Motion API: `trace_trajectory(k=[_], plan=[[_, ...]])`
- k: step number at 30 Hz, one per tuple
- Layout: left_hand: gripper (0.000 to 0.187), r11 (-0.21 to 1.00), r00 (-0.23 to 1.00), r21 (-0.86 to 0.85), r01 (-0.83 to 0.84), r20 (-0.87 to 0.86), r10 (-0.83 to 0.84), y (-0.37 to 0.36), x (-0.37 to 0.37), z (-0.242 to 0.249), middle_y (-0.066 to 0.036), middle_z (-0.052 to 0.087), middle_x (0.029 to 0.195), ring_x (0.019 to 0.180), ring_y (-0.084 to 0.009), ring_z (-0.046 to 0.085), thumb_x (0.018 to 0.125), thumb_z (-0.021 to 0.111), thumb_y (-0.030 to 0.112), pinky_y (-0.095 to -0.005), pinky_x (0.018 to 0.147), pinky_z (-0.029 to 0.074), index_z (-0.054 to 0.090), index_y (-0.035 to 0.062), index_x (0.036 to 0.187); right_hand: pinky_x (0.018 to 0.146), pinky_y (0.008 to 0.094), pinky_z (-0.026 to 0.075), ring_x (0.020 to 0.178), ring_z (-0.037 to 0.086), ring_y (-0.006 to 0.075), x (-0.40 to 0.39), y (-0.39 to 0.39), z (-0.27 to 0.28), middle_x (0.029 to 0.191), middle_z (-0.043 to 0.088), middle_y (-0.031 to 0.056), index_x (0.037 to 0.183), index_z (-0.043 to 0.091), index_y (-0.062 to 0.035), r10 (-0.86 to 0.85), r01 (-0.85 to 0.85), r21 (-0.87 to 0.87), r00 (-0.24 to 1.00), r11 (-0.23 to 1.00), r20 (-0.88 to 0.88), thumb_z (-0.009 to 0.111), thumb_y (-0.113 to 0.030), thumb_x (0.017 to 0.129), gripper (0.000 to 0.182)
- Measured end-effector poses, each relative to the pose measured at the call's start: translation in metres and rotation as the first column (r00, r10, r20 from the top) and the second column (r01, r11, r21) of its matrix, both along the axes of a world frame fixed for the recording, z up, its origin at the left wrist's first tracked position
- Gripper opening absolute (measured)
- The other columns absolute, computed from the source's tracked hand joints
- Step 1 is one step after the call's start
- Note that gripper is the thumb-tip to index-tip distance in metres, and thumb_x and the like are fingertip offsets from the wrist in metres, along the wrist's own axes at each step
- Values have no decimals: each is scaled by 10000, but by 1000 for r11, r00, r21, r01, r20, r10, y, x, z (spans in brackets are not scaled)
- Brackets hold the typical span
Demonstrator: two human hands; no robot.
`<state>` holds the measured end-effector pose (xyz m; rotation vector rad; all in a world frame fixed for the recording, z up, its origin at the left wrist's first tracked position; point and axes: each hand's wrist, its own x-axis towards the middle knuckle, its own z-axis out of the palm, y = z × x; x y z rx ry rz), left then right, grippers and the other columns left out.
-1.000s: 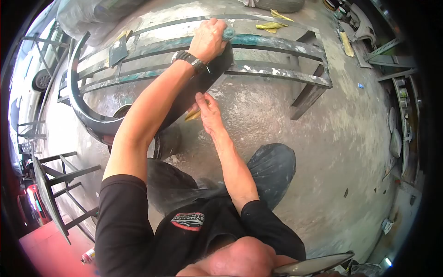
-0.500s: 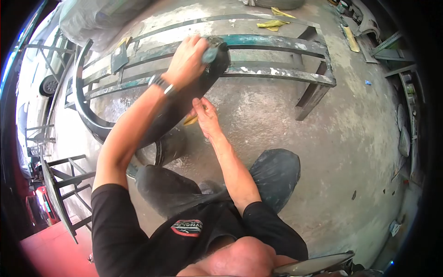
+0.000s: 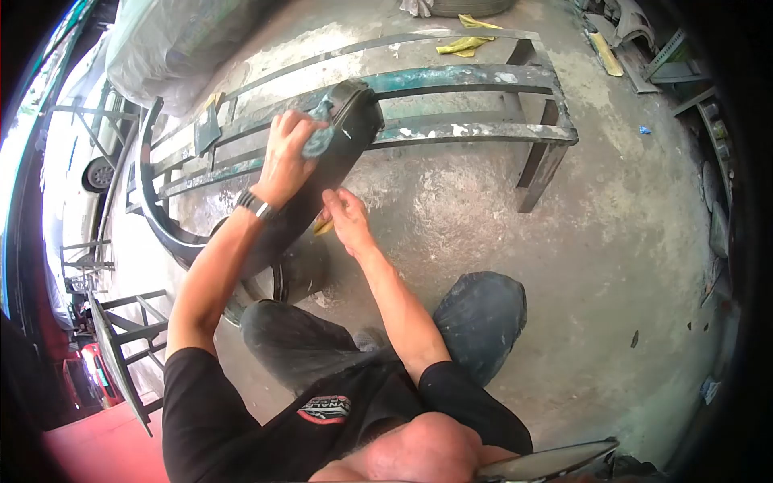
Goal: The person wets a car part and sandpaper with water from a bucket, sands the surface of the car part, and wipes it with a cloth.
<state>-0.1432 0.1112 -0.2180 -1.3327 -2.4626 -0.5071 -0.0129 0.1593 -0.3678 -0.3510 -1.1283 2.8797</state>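
A long curved black car trim piece [image 3: 342,143], shaped like a wheel-arch flare, rests across a metal rack. My left hand [image 3: 286,157], with a watch on its wrist, grips a crumpled bluish, see-through cloth [image 3: 319,142] against its upper surface. Close to the trim's right edge, my right hand [image 3: 348,221] pinches a folded yellow cloth [image 3: 324,226], mostly hidden by the fingers. Whether the right fingertips touch the trim is hard to tell.
The slatted metal rack [image 3: 483,133] extends to the right. Below the trim sits a dark round container [image 3: 302,270]. A small stand [image 3: 129,322] is at left, a plastic-covered bulk [image 3: 161,56] behind it. Yellow cloths [image 3: 467,44] lie beyond the rack.
My left hand has slid down and left along the trim with the bluish cloth, uncovering its upper end. The right hand has shifted slightly left and down; the whole view has also shifted.
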Motion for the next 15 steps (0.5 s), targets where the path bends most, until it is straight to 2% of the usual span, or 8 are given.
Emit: trace_trajectory(k=[2, 5, 7, 9, 12, 15], plan=[[387, 1000, 1000, 3, 25, -8, -25, 3, -5, 1, -168, 603, 1105, 1061, -411, 572, 721, 710, -57, -476, 952, 484, 685, 39, 1095, 650, 277, 453, 678, 573, 104, 1, -2, -2, 714, 575, -4, 877, 575, -75, -8, 8, -15, 1000, 1000, -12, 681, -412, 1029, 384], [349, 993, 1000, -117, -31, -5, 31, 56, -39, 7, -187, 622, 1075, 1054, -425, 594, 751, 720, -17, -486, 944, 495, 701, 25, 1097, 666, 273, 459, 685, 583, 108, 2, -1, 3, 719, 570, -4, 875, 567, -75, -16, 16, -1, 1000, 1000, 18, 682, -426, 1026, 399], [272, 961, 990, -277, -2, 133, 40, 90, -83, 4, -228, 681, 1039, 1023, -441, 650, 824, 741, 98, -499, 923, 520, 726, 2, 1077, 685, 276, 470, 695, 594, 110, 1, -1, -1, 715, 566, -7, 865, 573, -74, -14, 14, -11, 1000, 1000, 2, 686, -446, 1018, 419], [291, 854, 951, -515, -67, 228, 211, 120, -117, 0, -257, 721, 1016, 984, -442, 694, 879, 743, 223, -506, 906, 542, 738, -17, 1044, 691, 278, 476, 698, 596, 109, 1, 2, 4, 711, 565, -9, 856, 574, -73, -21, 21, 24, 1000, 999, 3, 688, -453, 1015, 427], [342, 804, 954, -572, -163, 117, 276, 138, -128, -20, -262, 739, 1015, 974, -439, 714, 898, 740, 287, -509, 901, 553, 743, -23, 1043, 697, 283, 485, 692, 595, 110, 1, 5, 4, 703, 566, -8, 834, 571, -71, -20, 19, 19, 1000, 1000, 11, 695, -462, 1007, 445], [318, 870, 951, -489, -59, 239, 198, 113, -114, -2, -244, 720, 1035, 1010, -435, 681, 882, 739, 219, -498, 920, 536, 734, -11, 1102, 670, 281, 484, 666, 589, 109, -1, 3, 1, 697, 571, -3, 822, 568, -69, -31, 31, 5, 999, 999, -17, 694, -454, 1010, 447]])
